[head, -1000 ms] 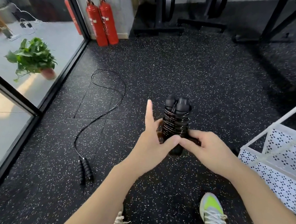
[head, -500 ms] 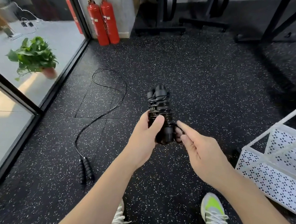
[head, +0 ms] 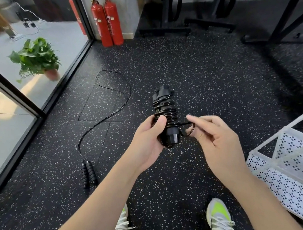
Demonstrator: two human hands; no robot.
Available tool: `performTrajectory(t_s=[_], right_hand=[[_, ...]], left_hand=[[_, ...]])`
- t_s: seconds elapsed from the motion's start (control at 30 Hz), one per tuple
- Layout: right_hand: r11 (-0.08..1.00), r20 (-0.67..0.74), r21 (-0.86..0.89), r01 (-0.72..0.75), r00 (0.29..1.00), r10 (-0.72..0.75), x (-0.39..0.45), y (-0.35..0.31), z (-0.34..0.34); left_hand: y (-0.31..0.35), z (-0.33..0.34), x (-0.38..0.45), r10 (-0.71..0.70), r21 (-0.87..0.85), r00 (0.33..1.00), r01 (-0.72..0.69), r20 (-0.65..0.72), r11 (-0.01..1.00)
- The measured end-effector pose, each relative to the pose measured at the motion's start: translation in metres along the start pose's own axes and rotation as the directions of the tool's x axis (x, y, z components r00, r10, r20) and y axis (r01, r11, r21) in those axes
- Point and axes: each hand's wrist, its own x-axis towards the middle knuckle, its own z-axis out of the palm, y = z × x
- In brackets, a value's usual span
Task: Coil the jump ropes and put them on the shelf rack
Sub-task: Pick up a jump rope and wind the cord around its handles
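A black jump rope [head: 165, 112] is wound around its two handles into a tight bundle. My left hand [head: 149, 140] grips the lower part of that bundle from the left, thumb across the coils. My right hand [head: 213, 138] is just right of it and pinches a small loop of the rope's loose end beside the handles. A second black jump rope [head: 108, 110] lies uncoiled on the floor to the left, its two ribbed handles [head: 88, 173] side by side near me. The white perforated shelf rack [head: 287, 166] stands at the right edge.
Two red fire extinguishers [head: 108, 22] stand in the far corner by a glass wall [head: 17, 100] running along the left. Black gym machine bases [head: 165, 28] sit at the back. A potted plant [head: 37, 58] is behind the glass. My shoes [head: 220, 221] are at the bottom.
The bundle has tilted and shifted slightly left in my left hand. My right hand drew away to the right and now pinches a loop of the rope's end.
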Motion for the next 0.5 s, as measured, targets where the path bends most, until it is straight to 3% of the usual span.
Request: performTrajectory(t_s=[0.17,0.5], right_hand=[[0.993,0.170,0.118,-0.015,0.985,-0.006,-0.0039,0.0008,0.0033],[0.987,-0.066,-0.047,0.155,0.985,-0.157,0.0008,-0.0019,0.0002]], left_hand=[[0.0001,-0.0007,0.0022,-0.010,-0.013,1.000,0.010,-0.030,1.000],[-0.0013,0.0075,-0.0017,0.008,-0.015,1.000,-0.008,0.000,1.000]])
